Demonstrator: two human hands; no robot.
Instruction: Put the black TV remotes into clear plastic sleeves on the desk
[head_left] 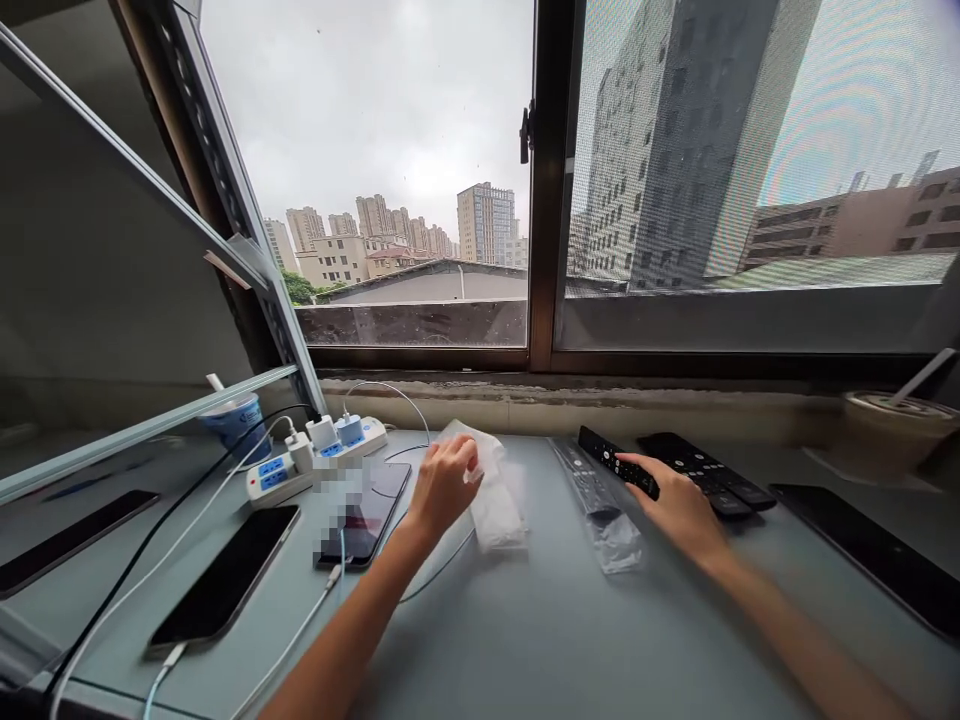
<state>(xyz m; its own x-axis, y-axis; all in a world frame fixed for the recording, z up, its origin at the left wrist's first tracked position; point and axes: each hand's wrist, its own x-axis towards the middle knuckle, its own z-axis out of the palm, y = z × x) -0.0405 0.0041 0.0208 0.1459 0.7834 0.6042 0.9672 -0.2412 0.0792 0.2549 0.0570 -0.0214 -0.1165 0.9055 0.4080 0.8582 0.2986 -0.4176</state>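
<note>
My right hand (pixel 682 510) grips a black remote control (pixel 606 452) by its near end, tilted up off the table. Just left of it, another remote in a clear plastic sleeve (pixel 589 490) lies flat, the sleeve's near end crumpled. Several bare black remotes (pixel 705 470) lie together behind and right of my right hand. My left hand (pixel 442 485) is at a pile of clear plastic bags (pixel 496 500), its fingers curled and pinched at the upper part of a bag; the fingertips are partly hidden.
Left of my left forearm are a phone with a cable (pixel 375 520), another phone (pixel 225 580) and a power strip (pixel 270 480). A paper cup (pixel 236 425) stands behind a metal shelf frame (pixel 247 260). At right lie a dark tablet-like device (pixel 870 550) and a cup with a straw (pixel 896 430).
</note>
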